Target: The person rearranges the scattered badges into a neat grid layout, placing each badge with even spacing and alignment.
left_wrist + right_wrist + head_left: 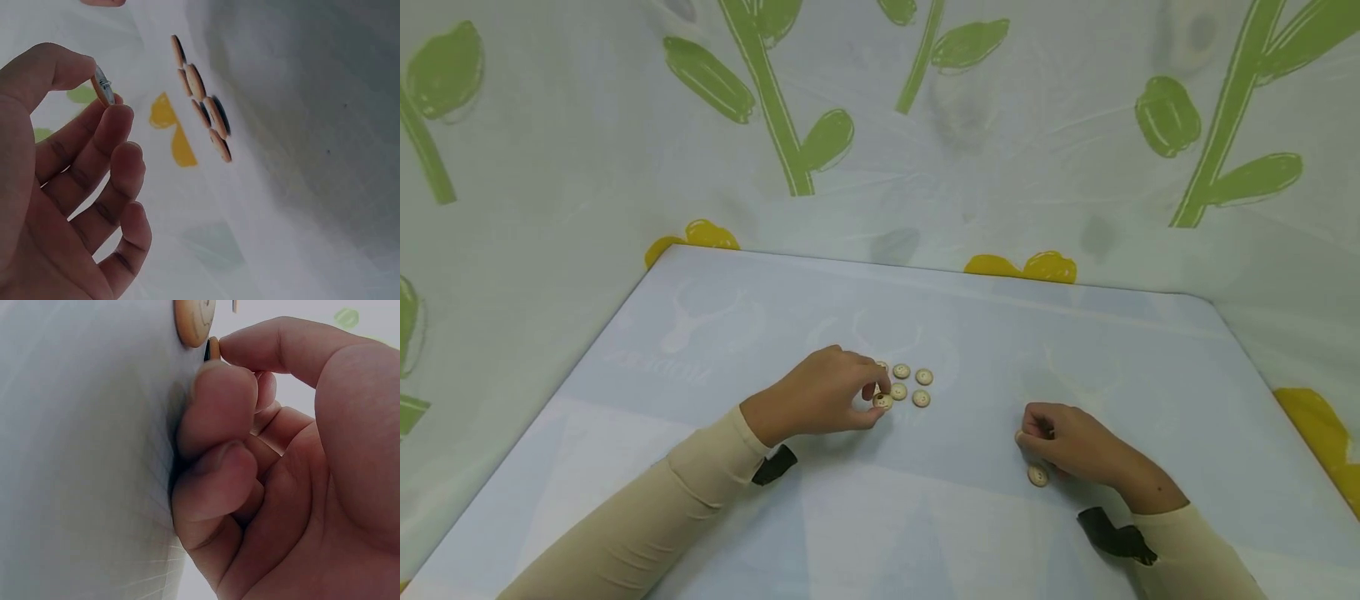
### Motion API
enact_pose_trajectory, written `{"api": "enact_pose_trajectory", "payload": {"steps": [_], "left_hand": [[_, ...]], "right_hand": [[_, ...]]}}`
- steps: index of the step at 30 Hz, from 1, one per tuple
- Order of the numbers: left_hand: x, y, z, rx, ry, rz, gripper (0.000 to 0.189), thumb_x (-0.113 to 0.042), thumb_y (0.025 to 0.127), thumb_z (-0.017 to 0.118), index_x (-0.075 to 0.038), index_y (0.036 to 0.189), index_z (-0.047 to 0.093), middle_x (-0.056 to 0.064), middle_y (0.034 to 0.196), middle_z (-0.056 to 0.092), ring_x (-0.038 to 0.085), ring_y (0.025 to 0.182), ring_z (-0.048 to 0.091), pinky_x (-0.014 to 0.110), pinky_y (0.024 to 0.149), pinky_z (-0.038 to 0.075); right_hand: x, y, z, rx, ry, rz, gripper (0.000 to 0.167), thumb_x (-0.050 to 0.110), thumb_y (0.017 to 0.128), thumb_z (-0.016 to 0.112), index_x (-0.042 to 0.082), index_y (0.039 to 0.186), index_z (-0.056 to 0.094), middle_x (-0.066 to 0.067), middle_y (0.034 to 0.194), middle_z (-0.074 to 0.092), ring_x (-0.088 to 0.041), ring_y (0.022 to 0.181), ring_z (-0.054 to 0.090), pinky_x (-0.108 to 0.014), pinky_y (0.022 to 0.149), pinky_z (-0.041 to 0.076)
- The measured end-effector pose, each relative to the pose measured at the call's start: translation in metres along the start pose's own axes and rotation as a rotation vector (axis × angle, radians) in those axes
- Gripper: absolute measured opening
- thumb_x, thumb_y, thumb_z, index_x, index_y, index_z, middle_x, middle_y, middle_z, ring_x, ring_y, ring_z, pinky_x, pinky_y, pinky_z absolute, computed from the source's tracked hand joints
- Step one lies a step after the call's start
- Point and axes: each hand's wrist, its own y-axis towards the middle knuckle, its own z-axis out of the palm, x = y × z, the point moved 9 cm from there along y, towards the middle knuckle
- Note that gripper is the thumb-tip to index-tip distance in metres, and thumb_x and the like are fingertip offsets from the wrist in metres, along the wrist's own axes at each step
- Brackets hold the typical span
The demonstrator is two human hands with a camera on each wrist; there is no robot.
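Note:
My left hand point(831, 387) pinches a round, light wooden button point(883, 402) between thumb and index finger. In the left wrist view this button point(102, 86) appears nearly edge-on, and the other fingers are loosely bent. Just beyond that hand lies a cluster of several similar buttons point(923, 377), partly covered by the fingers. Low over the table at the right, my right hand point(1075, 442) has its fingers curled. In the right wrist view its thumb and fingertips pinch a button point(214, 349), seen edge-on. Another button point(1037, 476) lies on the table right beside this hand.
The buttons lie on a pale, blue-white tabletop point(700, 333) with faint printed shapes. Behind it and at both sides hangs a whitish sheet point(1037, 167) with green leaves and yellow flowers. A black strap point(1116, 537) hangs from the right wrist, another point(775, 465) from the left.

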Motion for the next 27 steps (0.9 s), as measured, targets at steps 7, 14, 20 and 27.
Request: {"api": "enact_pose_trajectory", "payload": {"steps": [7, 14, 20, 27], "left_hand": [[0.009, -0.006, 0.004, 0.02, -0.03, -0.03, 0.01, -0.026, 0.085, 0.075, -0.021, 0.093, 0.074, -0.013, 0.077, 0.065, -0.001, 0.069, 0.054, 0.026, 0.07, 0.044], [0.013, -0.009, 0.009, 0.038, -0.04, -0.016, 0.009, -0.024, 0.086, 0.074, -0.02, 0.094, 0.075, -0.012, 0.077, 0.068, 0.0, 0.068, 0.056, 0.028, 0.072, 0.047], [0.015, -0.011, 0.014, 0.05, -0.036, -0.012, 0.007, -0.023, 0.085, 0.075, -0.022, 0.092, 0.075, -0.013, 0.075, 0.068, 0.0, 0.067, 0.057, 0.027, 0.069, 0.044], [0.018, -0.013, 0.02, 0.069, -0.043, -0.025, 0.007, -0.022, 0.084, 0.076, -0.021, 0.091, 0.075, -0.013, 0.075, 0.068, 0.0, 0.067, 0.058, 0.027, 0.07, 0.044]], "right_hand": [[0.0, 0.001, 0.001, 0.002, 0.002, 0.01, 0.027, 0.027, 0.096, 0.066, 0.011, 0.081, 0.051, 0.003, 0.065, 0.048, -0.011, 0.049, 0.047, -0.027, 0.046, 0.04], [-0.001, 0.0, 0.001, 0.006, 0.015, 0.018, 0.027, 0.027, 0.096, 0.066, 0.011, 0.081, 0.05, 0.002, 0.066, 0.048, -0.011, 0.05, 0.047, -0.027, 0.047, 0.04], [-0.002, 0.001, 0.002, 0.007, 0.015, 0.025, 0.027, 0.026, 0.096, 0.066, 0.011, 0.081, 0.05, 0.002, 0.066, 0.049, -0.011, 0.05, 0.048, -0.027, 0.047, 0.041], [-0.001, 0.001, 0.002, 0.01, 0.022, 0.024, 0.026, 0.026, 0.096, 0.065, 0.011, 0.081, 0.05, 0.002, 0.067, 0.049, -0.011, 0.05, 0.048, -0.027, 0.047, 0.041]]}}
